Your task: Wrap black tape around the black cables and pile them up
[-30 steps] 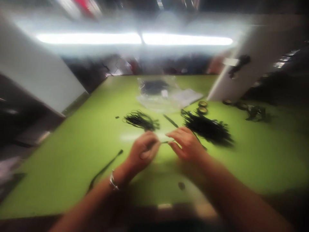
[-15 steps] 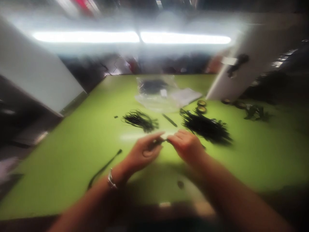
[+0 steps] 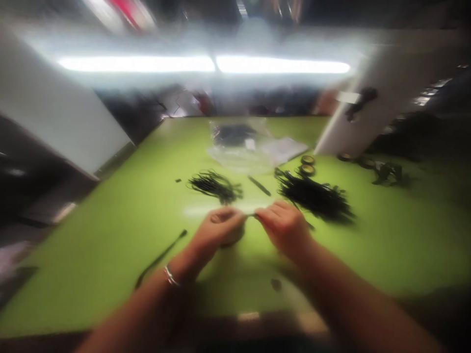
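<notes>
Just above the middle of the green table (image 3: 110, 235), my two hands almost meet. A short stretch of thin black cable (image 3: 250, 214) shows between the fingertips. My left hand (image 3: 223, 224), with a bracelet at its wrist, is closed on one side of the cable. On the other side, my right hand (image 3: 281, 221) pinches it between thumb and fingers. The rest of the cable is hidden by the hands. Beyond my left hand lies a looped bundle of black cables (image 3: 213, 185). A larger bundle of black cables (image 3: 316, 198) lies beyond my right hand.
A single dark cable (image 3: 160, 259) lies beside my left forearm. Between the bundles is a dark slim strip (image 3: 259, 186). Farther back are a clear plastic bag (image 3: 235, 159) and tape rolls (image 3: 307, 169). Pale panels (image 3: 346, 122) flank the table under a bright tube light (image 3: 140, 63).
My left hand's fingers, spread half a second ago, have closed in around the cable. My right hand keeps its pinch in nearly the same place. The whole view has shifted slightly downward.
</notes>
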### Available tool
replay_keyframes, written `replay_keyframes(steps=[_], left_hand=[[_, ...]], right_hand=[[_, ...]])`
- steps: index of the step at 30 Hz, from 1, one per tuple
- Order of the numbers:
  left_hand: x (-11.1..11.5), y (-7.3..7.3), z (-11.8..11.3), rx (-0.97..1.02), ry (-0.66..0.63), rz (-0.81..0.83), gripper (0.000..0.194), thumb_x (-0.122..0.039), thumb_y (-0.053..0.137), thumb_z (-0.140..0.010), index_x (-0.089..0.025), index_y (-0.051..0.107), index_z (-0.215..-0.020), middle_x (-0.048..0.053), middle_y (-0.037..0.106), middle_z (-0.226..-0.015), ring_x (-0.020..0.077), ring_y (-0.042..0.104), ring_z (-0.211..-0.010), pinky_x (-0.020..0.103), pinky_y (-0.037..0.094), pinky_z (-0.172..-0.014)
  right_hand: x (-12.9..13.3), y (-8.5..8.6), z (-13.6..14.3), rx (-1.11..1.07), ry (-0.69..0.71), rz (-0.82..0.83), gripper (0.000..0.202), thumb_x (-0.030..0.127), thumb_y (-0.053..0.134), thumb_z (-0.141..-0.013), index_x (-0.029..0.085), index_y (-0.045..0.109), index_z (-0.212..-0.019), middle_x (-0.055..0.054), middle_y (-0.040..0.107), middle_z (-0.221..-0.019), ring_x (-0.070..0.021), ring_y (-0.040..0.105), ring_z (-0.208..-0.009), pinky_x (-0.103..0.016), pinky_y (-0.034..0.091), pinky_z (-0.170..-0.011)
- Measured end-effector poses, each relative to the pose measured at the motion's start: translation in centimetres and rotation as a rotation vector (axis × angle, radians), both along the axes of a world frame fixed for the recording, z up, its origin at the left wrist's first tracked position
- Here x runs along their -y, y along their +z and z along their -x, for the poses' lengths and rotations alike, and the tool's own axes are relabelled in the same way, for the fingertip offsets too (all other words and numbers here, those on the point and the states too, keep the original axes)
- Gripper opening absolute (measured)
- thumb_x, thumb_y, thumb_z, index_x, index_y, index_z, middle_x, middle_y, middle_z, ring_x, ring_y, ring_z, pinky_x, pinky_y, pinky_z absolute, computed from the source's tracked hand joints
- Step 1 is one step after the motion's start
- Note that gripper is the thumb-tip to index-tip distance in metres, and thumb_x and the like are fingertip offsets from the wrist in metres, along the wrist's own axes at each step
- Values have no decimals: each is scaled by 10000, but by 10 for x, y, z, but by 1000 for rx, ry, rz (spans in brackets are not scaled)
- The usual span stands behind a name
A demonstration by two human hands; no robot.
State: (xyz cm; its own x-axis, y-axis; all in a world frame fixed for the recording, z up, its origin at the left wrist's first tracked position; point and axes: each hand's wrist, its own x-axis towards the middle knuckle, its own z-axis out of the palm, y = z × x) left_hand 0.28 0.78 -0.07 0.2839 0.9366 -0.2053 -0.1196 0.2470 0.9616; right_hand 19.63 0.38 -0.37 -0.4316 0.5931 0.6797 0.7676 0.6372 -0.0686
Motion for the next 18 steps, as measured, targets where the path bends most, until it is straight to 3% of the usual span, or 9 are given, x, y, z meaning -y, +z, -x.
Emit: replay_keyframes(steps=[5,7,10,13,15,18], left_hand=[[-3,-5,2,-4,29,-16,281,-366,766,-715,-109,681,-788,13,610,-597,45,403,-424,186,280,-413],[-4,-7,1,-111,73,-170,228,-331,753,-728,-115,704,-783,19,622,-603,79,472,-483,210,346,-459],[-4,-11,0,-331,88,-519,114,-247,712,-762,-134,724,-772,46,670,-696,136,575,-644,257,446,-609],[-4,-12,1,-446,51,-753,93,-204,656,-803,-143,722,-779,57,680,-745,148,587,-696,274,459,-675],[-4,-10,2,-450,47,-754,92,-207,658,-800,-139,720,-796,57,676,-748,141,573,-679,267,454,-659],[-4,-2,3,-417,-17,-522,165,-244,704,-760,-135,724,-882,48,665,-755,117,532,-622,239,420,-579]], right_hand=[[-4,2,-4,-73,68,130,119,207,586,-890,183,661,-800,-26,655,-671,-170,501,-687,-300,403,-722],[-6,0,-6,-91,86,217,71,241,631,-861,178,665,-866,-33,683,-739,-187,535,-759,-325,405,-779],[-6,-4,-3,-25,100,320,152,241,600,-877,169,654,-1000,-66,701,-845,-213,566,-831,-361,396,-822],[-2,-6,2,-36,120,494,142,182,514,-917,180,655,-896,-47,686,-791,-171,577,-731,-299,412,-715],[0,-6,4,-120,132,556,176,185,507,-928,190,645,-818,-16,672,-743,-139,570,-668,-255,406,-642],[0,-3,2,-141,99,370,150,193,539,-915,192,659,-826,-10,648,-699,-138,552,-659,-246,398,-624]])
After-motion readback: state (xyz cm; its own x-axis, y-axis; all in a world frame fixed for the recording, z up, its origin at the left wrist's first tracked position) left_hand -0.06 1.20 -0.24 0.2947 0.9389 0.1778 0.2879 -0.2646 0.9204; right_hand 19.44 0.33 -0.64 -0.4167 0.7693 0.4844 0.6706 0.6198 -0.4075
